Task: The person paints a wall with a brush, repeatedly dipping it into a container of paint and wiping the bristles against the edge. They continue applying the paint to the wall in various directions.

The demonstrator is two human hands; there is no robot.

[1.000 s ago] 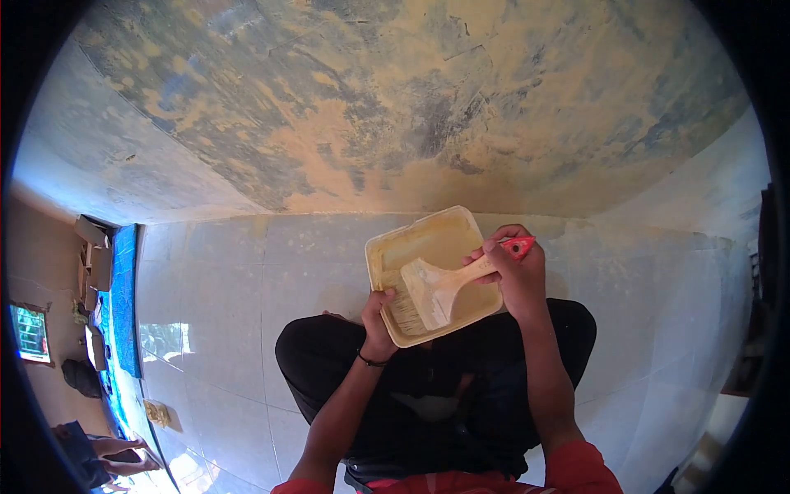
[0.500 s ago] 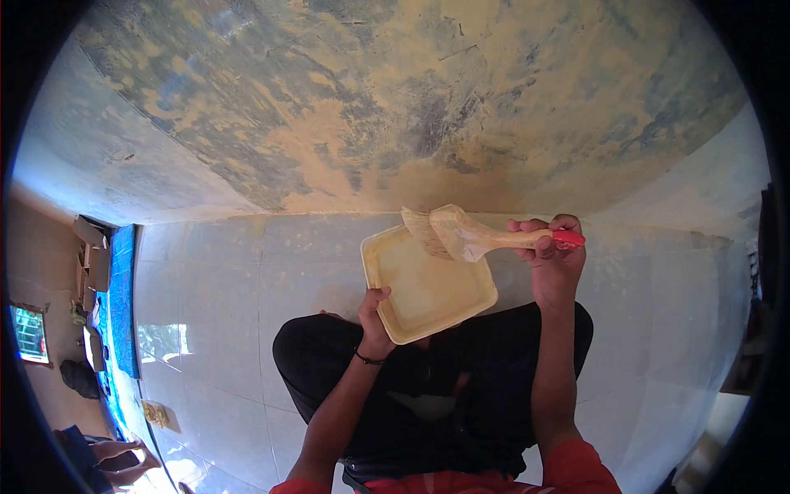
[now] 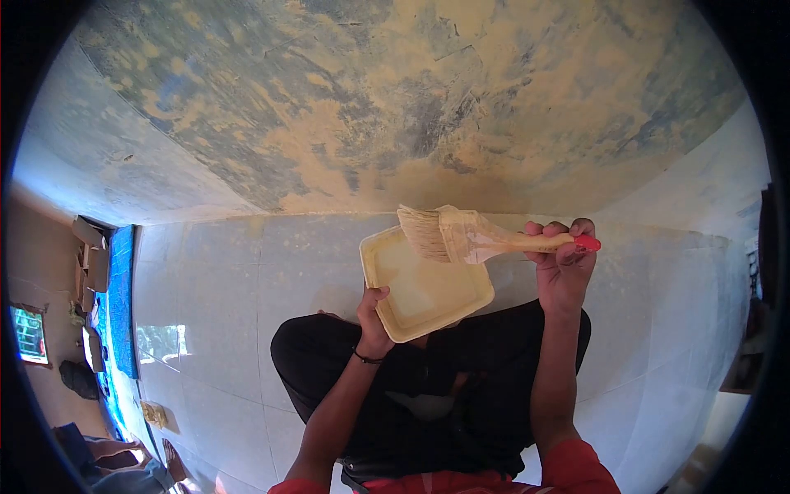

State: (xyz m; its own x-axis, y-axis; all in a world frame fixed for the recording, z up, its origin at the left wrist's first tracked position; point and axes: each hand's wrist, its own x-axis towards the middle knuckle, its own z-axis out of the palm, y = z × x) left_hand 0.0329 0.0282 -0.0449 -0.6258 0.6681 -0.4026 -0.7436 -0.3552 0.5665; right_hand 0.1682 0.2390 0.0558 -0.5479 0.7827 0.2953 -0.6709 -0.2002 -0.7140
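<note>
My right hand (image 3: 564, 263) is closed round the wooden handle of a wide paintbrush (image 3: 473, 236), near its red tip. The pale bristles point left and hang over the far side of a shallow, cream-coloured square tray (image 3: 485, 298). A thin layer of pale paint or wash seems to cover the tray's bottom. My left hand (image 3: 374, 321) grips the tray's near left rim, thumb on top and fingers hidden beneath. The tray is held above my crossed legs.
In front rises a patchy yellow and grey wall (image 3: 428, 123), meeting the tiled floor (image 3: 214, 296). At the far left are a blue sheet (image 3: 123, 300), cardboard boxes (image 3: 96, 267) and a dark bag (image 3: 79, 379). Another person's legs (image 3: 119, 461) show at the lower left.
My right hand and the paintbrush have shifted slightly right, and the brush has turned to show its broad side more. The tray has barely moved. More of a person's legs appears at lower left.
</note>
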